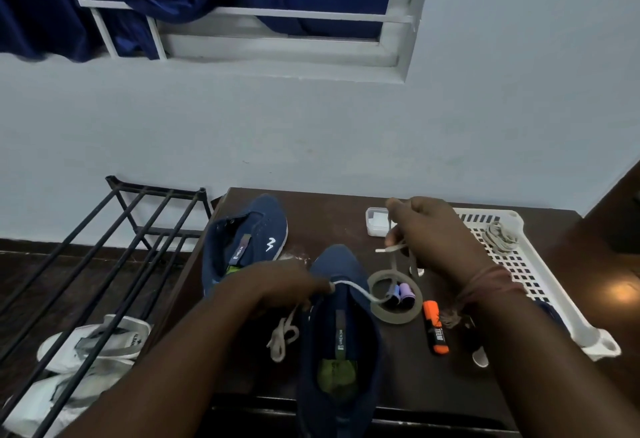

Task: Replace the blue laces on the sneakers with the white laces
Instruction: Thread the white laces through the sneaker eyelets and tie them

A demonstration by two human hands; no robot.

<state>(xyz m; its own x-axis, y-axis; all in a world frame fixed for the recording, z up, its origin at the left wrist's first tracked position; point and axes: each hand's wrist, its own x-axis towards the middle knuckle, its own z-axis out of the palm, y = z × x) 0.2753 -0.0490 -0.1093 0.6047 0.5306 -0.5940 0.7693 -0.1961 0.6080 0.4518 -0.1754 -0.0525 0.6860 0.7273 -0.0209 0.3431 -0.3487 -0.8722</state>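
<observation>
Two navy sneakers lie on a dark table (346, 209). The near sneaker (341, 340) points away from me and has no blue lace showing. My left hand (277, 287) pinches a white lace (356, 290) at its front eyelets. The lace runs right and up to my right hand (433, 233), which grips the other end above the table. A loose loop of white lace (282, 335) hangs left of the shoe. The far sneaker (244, 240) lies unlaced at the back left.
A tape roll (394, 295), small purple items (403, 293), an orange highlighter (437, 328) and a small white box (376, 221) sit on the table. A white slotted basket (540, 281) holds another bundled lace (498, 236). A black shoe rack (104, 247) with white sneakers (86, 344) stands left.
</observation>
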